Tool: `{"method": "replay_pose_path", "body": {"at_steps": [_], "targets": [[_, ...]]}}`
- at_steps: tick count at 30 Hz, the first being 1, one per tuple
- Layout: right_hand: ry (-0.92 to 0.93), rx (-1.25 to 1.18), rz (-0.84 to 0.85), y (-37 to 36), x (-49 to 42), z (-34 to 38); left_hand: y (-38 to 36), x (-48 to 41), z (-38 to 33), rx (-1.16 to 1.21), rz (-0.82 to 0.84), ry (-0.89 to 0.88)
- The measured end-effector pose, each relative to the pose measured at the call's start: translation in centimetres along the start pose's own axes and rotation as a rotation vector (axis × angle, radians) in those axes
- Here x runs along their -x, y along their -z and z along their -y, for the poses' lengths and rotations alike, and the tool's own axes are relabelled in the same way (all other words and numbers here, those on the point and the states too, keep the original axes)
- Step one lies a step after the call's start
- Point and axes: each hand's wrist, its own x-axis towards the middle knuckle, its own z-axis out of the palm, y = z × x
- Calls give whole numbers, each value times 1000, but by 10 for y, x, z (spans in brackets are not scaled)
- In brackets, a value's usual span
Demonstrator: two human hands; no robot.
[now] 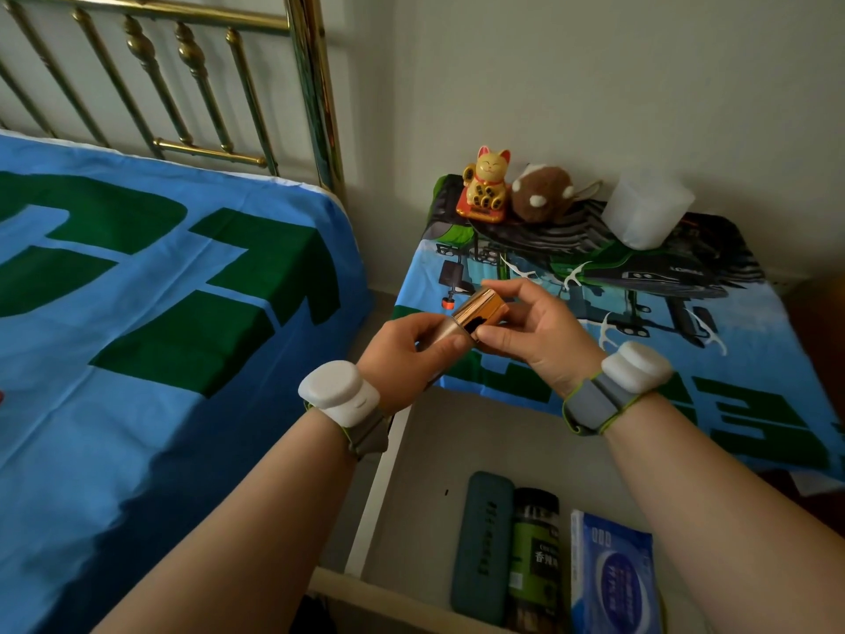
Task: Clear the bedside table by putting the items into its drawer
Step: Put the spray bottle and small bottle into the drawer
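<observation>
Both hands hold a small gold, shiny object [478, 312] in the air above the front left corner of the bedside table [750, 340]. My left hand [411, 354] grips its lower end, and my right hand [535, 331] pinches its upper part. At the back of the table stand a gold lucky cat figure [485, 185], a brown plush toy [542, 193] and a translucent white container [647, 208]. Below my hands the drawer [379, 487] is pulled open. In it lie a dark green case [482, 546], a dark jar with a green label [535, 555] and a blue and white packet [615, 578].
A blue and green printed cloth covers the table top. The bed [160, 313] with a similar blue and green cover lies to the left, and its brass headboard [183, 80] stands against the wall. A narrow gap separates bed and table.
</observation>
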Motion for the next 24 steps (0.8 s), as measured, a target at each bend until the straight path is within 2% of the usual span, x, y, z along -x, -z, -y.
{"method": "replay_pose_path", "body": {"at_steps": [9, 12, 18, 19, 22, 24], "targets": [[-1, 18, 3, -7, 4, -9, -4, 5, 11, -31, -29, 5], [-27, -9, 24, -9, 9, -9, -9, 6, 8, 65, -26, 50], [-79, -69, -93, -13, 38, -28, -11, 13, 11, 5, 106, 120], [-103, -59, -94, -13, 46, -35, -11, 14, 14, -17, 103, 141], [-197, -18, -70, -13, 67, -58, -7, 17, 23, -283, 57, 118], [-282, 30, -49, -16, 79, -76, -8, 21, 29, -409, 83, 117]]}}
